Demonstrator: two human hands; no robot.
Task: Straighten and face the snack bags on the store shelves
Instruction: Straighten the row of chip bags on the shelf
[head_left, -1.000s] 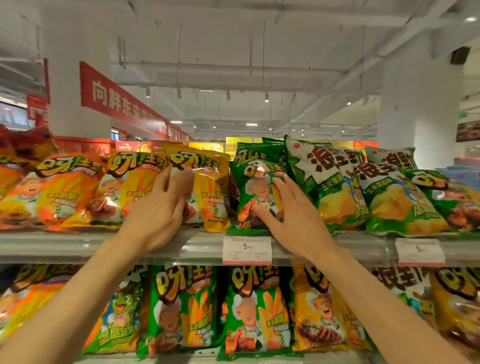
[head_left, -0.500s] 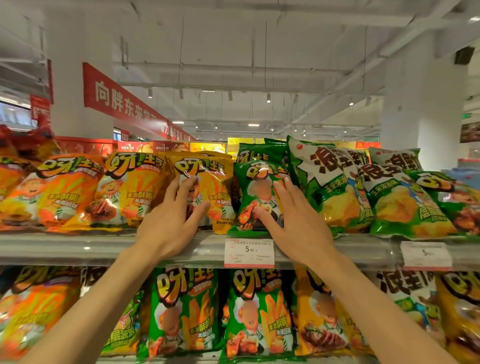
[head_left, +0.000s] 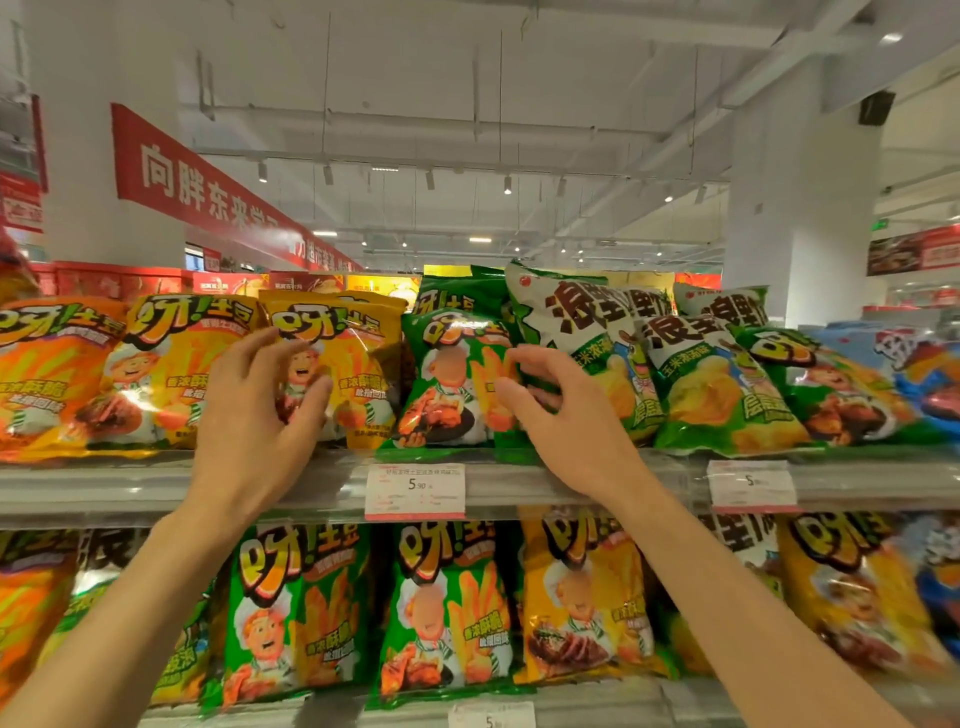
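Price tag (head_left: 414, 490): "5.90"

Bright overhead ceiling lights (head_left: 479, 240), glare on glossy bags, edges warped, slightly soft

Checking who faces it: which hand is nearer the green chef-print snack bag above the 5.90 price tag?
Right. The right hand pinches the green chef-print snack bag at its right edge; the left hand is apart to its left, at the yellow snack bag.

**Covered, cropped, smeared**

The left hand (head_left: 254, 415) covers the lower left of the yellow bag (head_left: 353, 364). The right hand (head_left: 561, 415) hides the green bag's (head_left: 447, 384) right edge — fingertips out of sight. Price tag (head_left: 414, 491) small print is unreadable. The blue bag (head_left: 924, 374) is cut by the right border — lower-shelf bags blur at both sides.
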